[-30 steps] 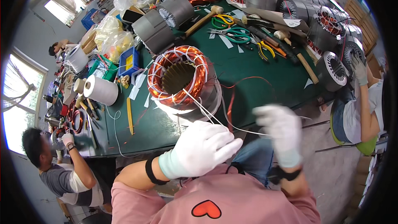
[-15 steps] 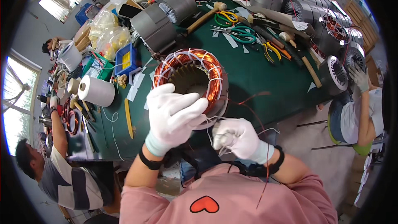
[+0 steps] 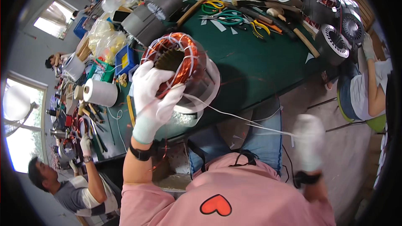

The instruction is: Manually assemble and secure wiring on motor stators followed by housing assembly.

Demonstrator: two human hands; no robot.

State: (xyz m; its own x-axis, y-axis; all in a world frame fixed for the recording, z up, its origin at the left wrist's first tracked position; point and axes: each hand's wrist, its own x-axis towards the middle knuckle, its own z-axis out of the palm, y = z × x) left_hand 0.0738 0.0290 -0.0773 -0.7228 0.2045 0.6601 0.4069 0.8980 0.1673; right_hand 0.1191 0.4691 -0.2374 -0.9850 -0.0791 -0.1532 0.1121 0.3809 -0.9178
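A motor stator [image 3: 202,73] stands tilted at the near edge of the green table, its copper winding [image 3: 191,56] facing up and bound with white lacing. My white-gloved left hand [image 3: 151,94] is closed over the near left side of the winding, fingers curled on its rim. A white cord [image 3: 238,117] runs from the winding beside my left fingertips, stretched out to the right. At its far end is my gloved right hand [image 3: 309,142], smeared by motion, with the cord running into it. Thin red wires hang near the stator, partly blurred.
Scissors [image 3: 228,16], yellow-handled pliers [image 3: 260,29] and mallets [image 3: 305,42] lie at the back right. A white cord spool [image 3: 100,93] and a blue bin [image 3: 126,60] stand to the left. Other stators [image 3: 144,24] line the back. Co-workers sit at both sides.
My right hand has swung far out to the right, drawing the white cord long. The stator has tipped and turned; my left hand stays on the winding. The view has shifted.
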